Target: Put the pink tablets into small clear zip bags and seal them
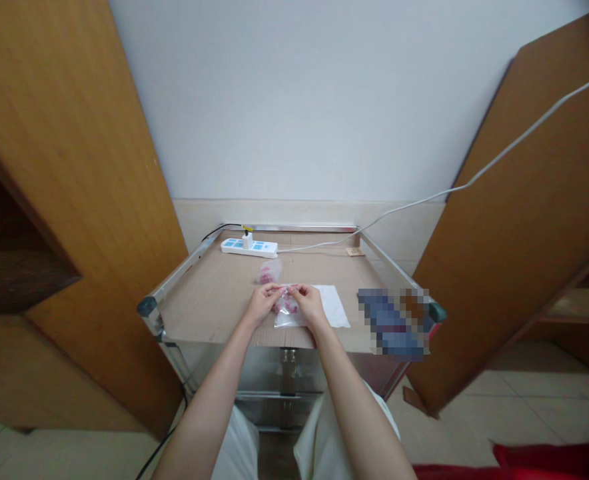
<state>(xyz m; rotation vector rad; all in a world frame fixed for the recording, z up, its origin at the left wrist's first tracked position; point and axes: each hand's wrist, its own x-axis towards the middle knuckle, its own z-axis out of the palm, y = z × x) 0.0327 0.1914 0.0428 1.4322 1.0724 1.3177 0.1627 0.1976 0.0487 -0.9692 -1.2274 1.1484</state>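
My left hand (261, 303) and my right hand (308, 303) meet over the front middle of a cardboard-covered cart top (209, 300). Both pinch the top edge of a small clear plastic bag (288, 312) with pink-red pieces inside, one hand at each end. The bag hangs between my fingers just above the cardboard. A second small clear bag with pink contents (269, 271) lies a little farther back. A white sheet of paper (333, 305) lies flat right beside my right hand.
A white power strip (249, 247) with a plugged-in charger lies at the back of the cart, its white cable running up to the right. A blurred blue object (393, 323) sits at the front right corner. Wooden panels stand close on both sides.
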